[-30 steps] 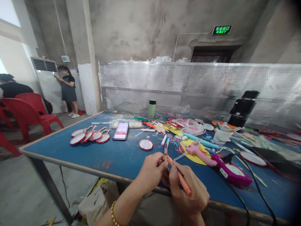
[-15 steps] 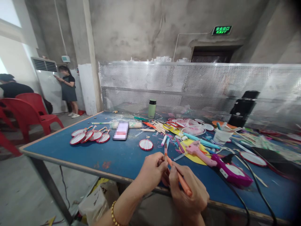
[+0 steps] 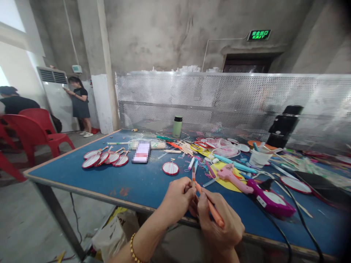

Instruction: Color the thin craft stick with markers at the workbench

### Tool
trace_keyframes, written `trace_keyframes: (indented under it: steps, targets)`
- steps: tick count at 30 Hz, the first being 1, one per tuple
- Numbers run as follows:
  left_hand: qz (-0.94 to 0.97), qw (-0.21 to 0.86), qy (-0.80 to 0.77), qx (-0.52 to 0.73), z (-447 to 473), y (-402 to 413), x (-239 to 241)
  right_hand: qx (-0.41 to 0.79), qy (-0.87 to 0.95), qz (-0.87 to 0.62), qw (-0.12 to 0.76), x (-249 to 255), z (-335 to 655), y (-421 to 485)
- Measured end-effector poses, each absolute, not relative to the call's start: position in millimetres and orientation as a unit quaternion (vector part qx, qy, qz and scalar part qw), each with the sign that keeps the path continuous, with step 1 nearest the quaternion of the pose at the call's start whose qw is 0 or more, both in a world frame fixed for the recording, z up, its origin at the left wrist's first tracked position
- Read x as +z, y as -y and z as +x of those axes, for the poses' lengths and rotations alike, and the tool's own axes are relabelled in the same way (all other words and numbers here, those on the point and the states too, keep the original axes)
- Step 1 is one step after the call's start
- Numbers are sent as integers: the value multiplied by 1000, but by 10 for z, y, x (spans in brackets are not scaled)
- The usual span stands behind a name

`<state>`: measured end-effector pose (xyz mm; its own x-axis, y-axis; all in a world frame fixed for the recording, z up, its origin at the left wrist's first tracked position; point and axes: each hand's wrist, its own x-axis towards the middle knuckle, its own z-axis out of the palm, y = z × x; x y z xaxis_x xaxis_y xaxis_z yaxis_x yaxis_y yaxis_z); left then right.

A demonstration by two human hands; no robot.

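While pinched upright, stick (image 3: 193,176): partly orange, seemingly unfinished.
Left hand (image 3: 177,200): pinching stick.
Right hand (image 3: 223,228): grasping marker (image 3: 212,212).
Fans (image 3: 105,159): several look finished.

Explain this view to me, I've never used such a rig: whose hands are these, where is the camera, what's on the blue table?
No machine here: one camera worn on a person's head looks forward and down, and both bare hands at the bottom are that person's. The left hand pinches a thin stick upright; the right hand holds an orange pen with its tip at the stick. On the blue table are round red-rimmed fans, a pink glue gun and a green bottle. Another person stands far off at the left.
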<state>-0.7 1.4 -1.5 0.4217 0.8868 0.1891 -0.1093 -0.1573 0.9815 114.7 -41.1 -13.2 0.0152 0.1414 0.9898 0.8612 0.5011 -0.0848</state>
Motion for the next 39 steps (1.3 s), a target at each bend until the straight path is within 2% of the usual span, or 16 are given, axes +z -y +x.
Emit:
trace_keyframes:
  steps: [5,16,22,28,39]
  targets:
    - [647,513,-334,455,-29,-6,18,-303,647,-377,589,-112,1134,421]
    - [628,557,-324,436,-11,-10,-7,-316,622,-420,580,-132,1142,421]
    - [649,501,-344,458,-29,-2,38,-297,648,-378,591,-123,1140,419]
    - [611,576,-320,439,-7,4,3,-300,633,-392,597,-131,1140,423]
    - [646,509,-355,444,-29,-18,10,-297,642,-381,595,-125,1128,418]
